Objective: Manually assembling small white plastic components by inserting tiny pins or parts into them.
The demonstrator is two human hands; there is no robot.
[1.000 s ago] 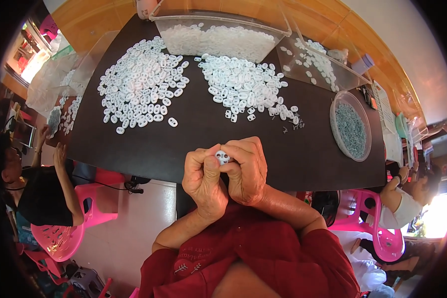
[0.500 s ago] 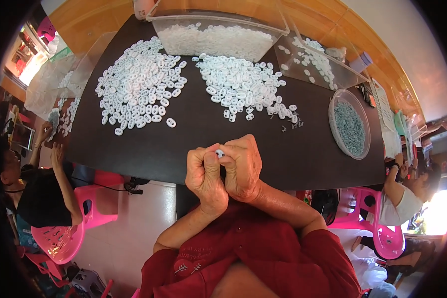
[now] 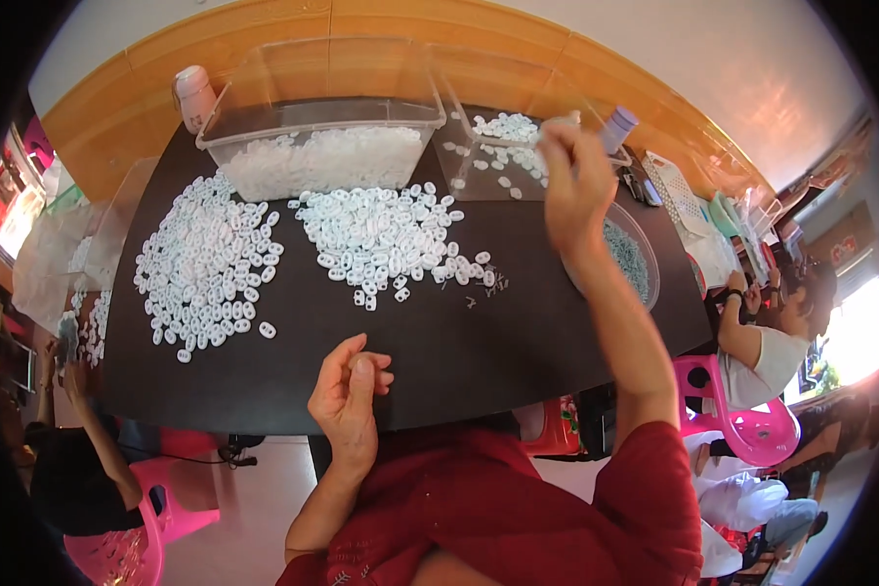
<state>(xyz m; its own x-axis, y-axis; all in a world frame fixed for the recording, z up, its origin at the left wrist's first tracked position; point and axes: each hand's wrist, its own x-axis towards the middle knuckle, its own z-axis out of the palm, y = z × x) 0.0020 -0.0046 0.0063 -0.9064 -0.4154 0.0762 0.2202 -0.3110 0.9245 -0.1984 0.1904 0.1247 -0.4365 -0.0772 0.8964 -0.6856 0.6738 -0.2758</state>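
Note:
My right hand [image 3: 574, 186] is raised over a clear bin [image 3: 479, 181] at the back right of the black table [image 3: 518, 342]. Its fingertips are pinched together on a small white piece [image 3: 558, 121]. That bin holds only a scatter of white pieces. My left hand [image 3: 350, 396] rests at the table's near edge, fingers loosely curled and apart, with nothing in it. Two heaps of white oval rings lie ahead: one on the left [image 3: 205, 269], one in the middle [image 3: 381, 234].
A second clear bin [image 3: 322, 156] full of white pieces stands at the back. A round dish [image 3: 645, 264] of small greenish parts sits under my right forearm. A white cup [image 3: 195, 98] stands far left. Other people sit at the left [image 3: 68, 459] and right [image 3: 762, 347] on pink chairs.
My hands were together near the table's front edge, working a small white piece. They have parted: the right hand reached up and right over the bin, and the left hand stayed low.

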